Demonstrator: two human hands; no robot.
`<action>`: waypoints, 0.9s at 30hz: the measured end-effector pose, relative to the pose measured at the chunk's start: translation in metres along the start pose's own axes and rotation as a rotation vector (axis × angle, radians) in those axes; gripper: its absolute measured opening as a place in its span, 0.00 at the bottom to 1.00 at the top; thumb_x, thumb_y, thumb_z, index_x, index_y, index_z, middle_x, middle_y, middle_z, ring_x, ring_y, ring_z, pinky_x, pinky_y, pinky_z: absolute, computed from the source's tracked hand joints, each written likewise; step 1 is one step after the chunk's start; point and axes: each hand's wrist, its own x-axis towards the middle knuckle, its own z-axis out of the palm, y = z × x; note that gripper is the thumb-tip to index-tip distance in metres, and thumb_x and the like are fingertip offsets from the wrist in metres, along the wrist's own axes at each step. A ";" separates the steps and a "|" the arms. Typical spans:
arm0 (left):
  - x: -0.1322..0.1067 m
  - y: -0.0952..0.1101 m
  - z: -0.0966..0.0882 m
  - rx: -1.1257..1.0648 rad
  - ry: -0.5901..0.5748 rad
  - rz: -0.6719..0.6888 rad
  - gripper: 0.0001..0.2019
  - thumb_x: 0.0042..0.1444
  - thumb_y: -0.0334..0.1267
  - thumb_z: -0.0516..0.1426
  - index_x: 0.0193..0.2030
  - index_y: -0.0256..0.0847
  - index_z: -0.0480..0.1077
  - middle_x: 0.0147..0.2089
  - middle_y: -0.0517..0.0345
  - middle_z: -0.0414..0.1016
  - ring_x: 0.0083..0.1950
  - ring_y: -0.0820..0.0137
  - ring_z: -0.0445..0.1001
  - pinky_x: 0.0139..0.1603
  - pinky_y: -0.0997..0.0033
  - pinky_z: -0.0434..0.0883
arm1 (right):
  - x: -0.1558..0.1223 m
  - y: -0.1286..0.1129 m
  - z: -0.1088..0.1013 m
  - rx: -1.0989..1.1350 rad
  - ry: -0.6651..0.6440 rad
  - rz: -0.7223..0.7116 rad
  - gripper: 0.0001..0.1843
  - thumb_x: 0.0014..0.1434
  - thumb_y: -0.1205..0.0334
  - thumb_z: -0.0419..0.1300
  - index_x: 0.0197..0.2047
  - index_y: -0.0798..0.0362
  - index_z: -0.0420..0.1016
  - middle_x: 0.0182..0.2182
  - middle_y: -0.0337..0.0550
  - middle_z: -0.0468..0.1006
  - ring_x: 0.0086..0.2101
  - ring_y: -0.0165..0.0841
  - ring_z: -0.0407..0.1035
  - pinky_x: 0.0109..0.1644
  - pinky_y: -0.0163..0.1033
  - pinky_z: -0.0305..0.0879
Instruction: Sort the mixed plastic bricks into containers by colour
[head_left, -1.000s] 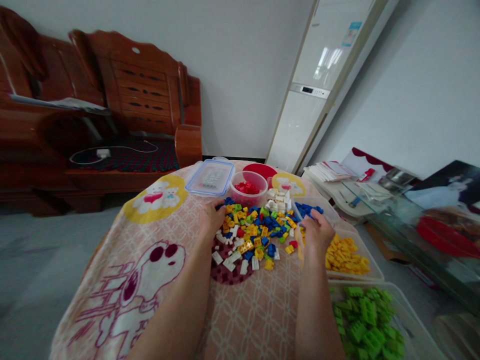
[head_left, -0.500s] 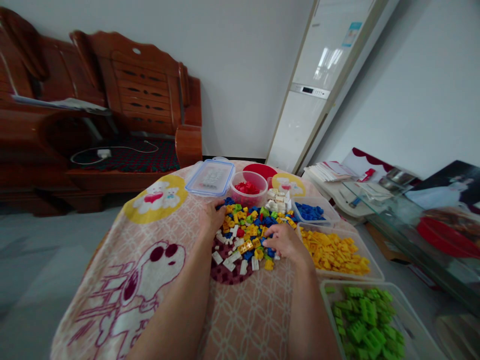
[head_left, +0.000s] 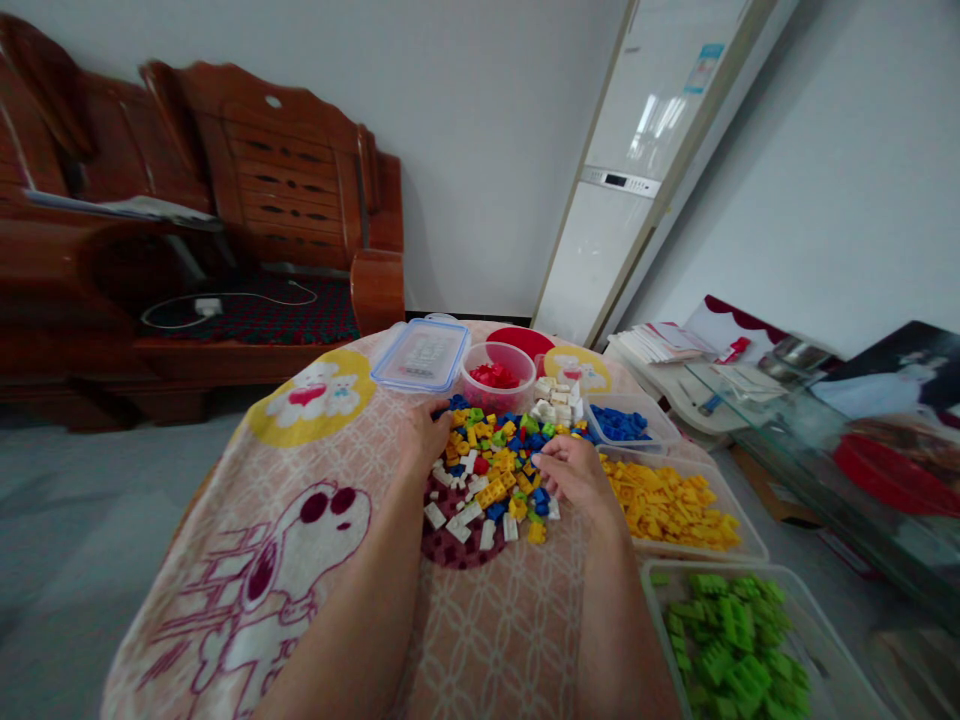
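Note:
A heap of mixed toy building bricks in yellow, white, blue, green and red lies on the patterned tablecloth. My left hand rests at the heap's left edge beside some blue bricks, its index finger and thumb apart and nothing visible between them. Over the right side of the heap is my right hand, fingers drawn together. A small pale spot shows at its fingertips, too small to name.
Sorted bricks fill a round tub of red ones, a box of blue, a box of yellow and a box of green. White bricks are piled behind the heap. A clear lid lies back left.
My right hand has shifted slightly up and to the right, uncovering blue bricks below its fingers. My left hand stays in place.

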 end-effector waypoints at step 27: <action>0.000 -0.001 0.001 -0.015 -0.004 -0.001 0.18 0.56 0.37 0.55 0.52 0.40 0.78 0.51 0.52 0.81 0.51 0.62 0.77 0.56 0.65 0.71 | 0.029 0.046 -0.040 0.516 0.829 -0.110 0.45 0.51 0.50 0.59 0.69 0.59 0.55 0.61 0.62 0.65 0.58 0.46 0.67 0.53 0.52 0.73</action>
